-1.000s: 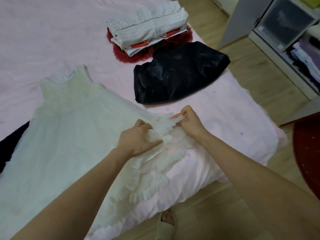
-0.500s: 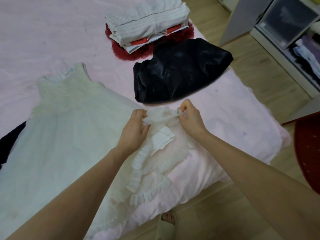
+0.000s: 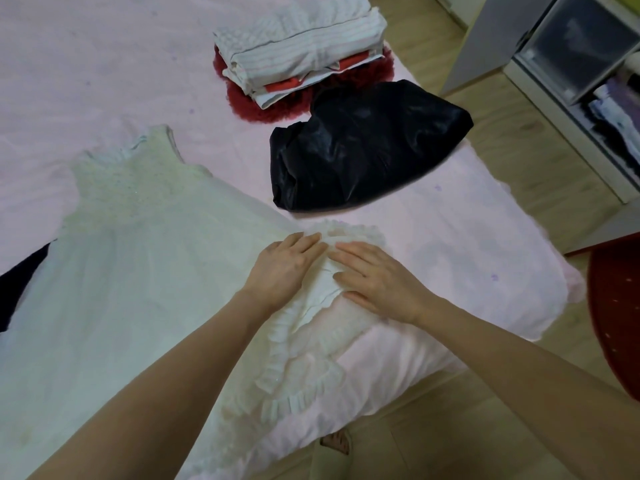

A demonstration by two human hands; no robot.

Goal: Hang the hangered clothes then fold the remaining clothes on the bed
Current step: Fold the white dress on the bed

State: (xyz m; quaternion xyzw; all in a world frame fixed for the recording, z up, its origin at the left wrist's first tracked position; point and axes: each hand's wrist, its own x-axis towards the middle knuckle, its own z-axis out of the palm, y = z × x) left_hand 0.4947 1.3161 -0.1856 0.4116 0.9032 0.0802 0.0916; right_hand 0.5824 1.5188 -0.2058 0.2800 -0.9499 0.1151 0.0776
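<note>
Head view, looking down over a pink bed (image 3: 485,244): a white dress (image 3: 138,271) is laid flat on the sheet, its sleeveless bodice toward the far left and its skirt spread toward the viewer, with the ruffled hem (image 3: 298,372) reaching the near edge of the mattress. Both hands are placed palm down on the skirt's right corner, where the ruffles are bunched. The left hand (image 3: 282,268) is laid with fingers straight and held close together, and the right hand (image 3: 377,278) with fingers straight and slightly spread; nothing is pinched or gripped. The hands lie just beside each other, fingertips nearly meeting, and the cloth appears to be pressed flat so that the frilly edge lies smooth before a fold is made. That is judged from the flat palms; no fold is seen in the dress yet. Beyond the hands, a glossy black garment (image 3: 363,147) is left crumpled near the bed's right edge, not yet folded. Behind it a stack (image 3: 298,53) of folded pale and red clothes is set on a fuzzy red piece (image 3: 256,105). A strip of dark cloth (image 3: 20,278) is seen at the far left, partly under the dress. Shelving (image 3: 571,57) stands on the wooden floor to the right. The black garment lies near the skirt and could crowd a fold toward that side.
</note>
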